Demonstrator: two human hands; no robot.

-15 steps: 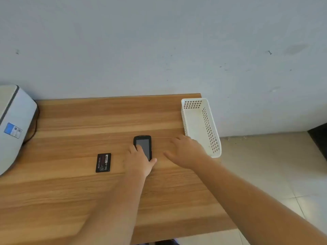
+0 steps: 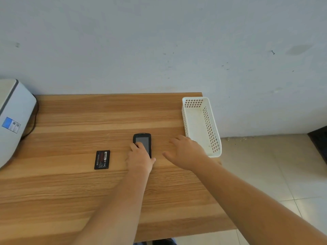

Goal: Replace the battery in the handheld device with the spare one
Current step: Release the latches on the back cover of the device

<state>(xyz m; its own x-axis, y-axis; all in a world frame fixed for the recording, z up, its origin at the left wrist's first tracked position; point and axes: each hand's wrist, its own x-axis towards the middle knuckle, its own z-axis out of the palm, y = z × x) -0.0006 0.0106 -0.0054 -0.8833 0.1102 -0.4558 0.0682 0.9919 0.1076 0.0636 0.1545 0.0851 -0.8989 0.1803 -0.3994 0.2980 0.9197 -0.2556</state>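
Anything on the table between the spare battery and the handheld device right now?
Only bare wood in the head view: the spare battery lies flat left of the handheld device, and nothing sits between them. The left hand rests on the device's near end.

left hand (image 2: 140,157) | slid further onto handheld device (image 2: 143,141) | fingers now covering lower screen
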